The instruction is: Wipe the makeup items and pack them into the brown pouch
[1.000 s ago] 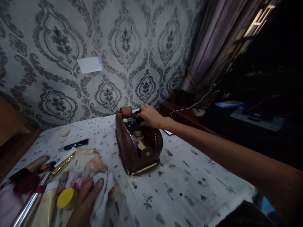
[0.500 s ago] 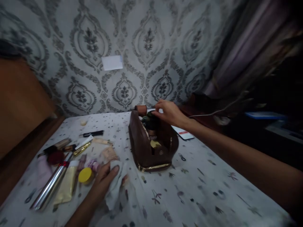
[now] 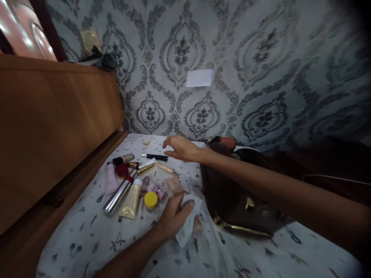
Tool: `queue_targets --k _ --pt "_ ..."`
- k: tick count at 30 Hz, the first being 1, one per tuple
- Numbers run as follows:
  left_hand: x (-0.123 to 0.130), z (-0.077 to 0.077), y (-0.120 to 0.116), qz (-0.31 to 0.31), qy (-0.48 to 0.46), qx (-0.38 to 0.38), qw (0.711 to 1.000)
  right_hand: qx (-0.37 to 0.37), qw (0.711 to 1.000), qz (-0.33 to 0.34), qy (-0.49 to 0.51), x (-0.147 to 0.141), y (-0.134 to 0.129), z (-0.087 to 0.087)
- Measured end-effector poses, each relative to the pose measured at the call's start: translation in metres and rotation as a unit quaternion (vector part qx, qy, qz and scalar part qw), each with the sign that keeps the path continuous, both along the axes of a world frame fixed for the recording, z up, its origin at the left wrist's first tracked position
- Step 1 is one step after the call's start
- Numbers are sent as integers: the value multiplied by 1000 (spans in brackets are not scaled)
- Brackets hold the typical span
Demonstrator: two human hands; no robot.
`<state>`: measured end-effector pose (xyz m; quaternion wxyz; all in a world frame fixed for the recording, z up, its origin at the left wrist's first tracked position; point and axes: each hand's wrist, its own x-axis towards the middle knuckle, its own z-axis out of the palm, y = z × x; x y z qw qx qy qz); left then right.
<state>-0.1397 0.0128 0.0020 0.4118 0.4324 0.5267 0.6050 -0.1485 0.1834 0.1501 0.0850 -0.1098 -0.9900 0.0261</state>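
My left hand (image 3: 174, 216) is closed on a thin white wipe (image 3: 187, 227) near the middle of the table. My right hand (image 3: 182, 148) is stretched across to the left, thumb and fingers apart with nothing seen between them. Just below its fingertips lies a black pen-like tube (image 3: 156, 157). A brown cosmetic bag (image 3: 226, 200) with a gold zip stands at the right, partly behind my right forearm. Left of my left hand lie a yellow-lidded jar (image 3: 150, 200), a cream squeeze tube (image 3: 131, 200), a silver tube (image 3: 118, 195) and a beige flat packet (image 3: 174, 186).
A pink tube (image 3: 111, 179), a round red container (image 3: 122, 170) and a gold tube (image 3: 145, 169) lie farther left. A wooden cabinet (image 3: 58, 127) borders the table's left side. The patterned wall (image 3: 185, 112) rises behind, with a white paper (image 3: 199, 78) on it.
My right hand has left the bag's opening and moved left, over the table near the black tube. My left hand keeps hold of the wipe. The view has turned left.
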Motion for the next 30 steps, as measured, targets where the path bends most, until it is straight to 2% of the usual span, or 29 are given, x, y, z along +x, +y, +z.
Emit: queue_targets --k 3,6,9,11,14,17,21,24,27,30 --pt "-4 3 -1 -18 77 29 996 -19 999 2 -34 -61 -3 -26" --pt "-9 8 -2 -21 108 51 993 -25 998 22 -43 -116 -7 -53" --pt "-13 12 -3 -19 140 28 990 -25 998 31 -42 -163 -5 -74" --pt "-16 13 -3 -30 162 -3 986 -20 999 5 -34 -189 3 -85" --pt "-20 11 -2 -53 190 -41 980 -19 997 -69 -15 -218 25 -97" --pt "-21 4 1 -60 229 -39 971 -36 993 -114 -4 -232 48 -109" --pt "-20 -2 3 -43 285 -14 957 -81 991 -106 -7 -233 63 -124" --pt "-21 10 0 -47 296 -21 954 -130 987 -93 1 -226 61 -129" --pt "-24 27 -7 -71 262 -46 961 -206 975 -72 31 -217 53 -125" --pt "-25 28 -8 -86 241 -50 965 -324 943 -39 59 -202 42 -117"
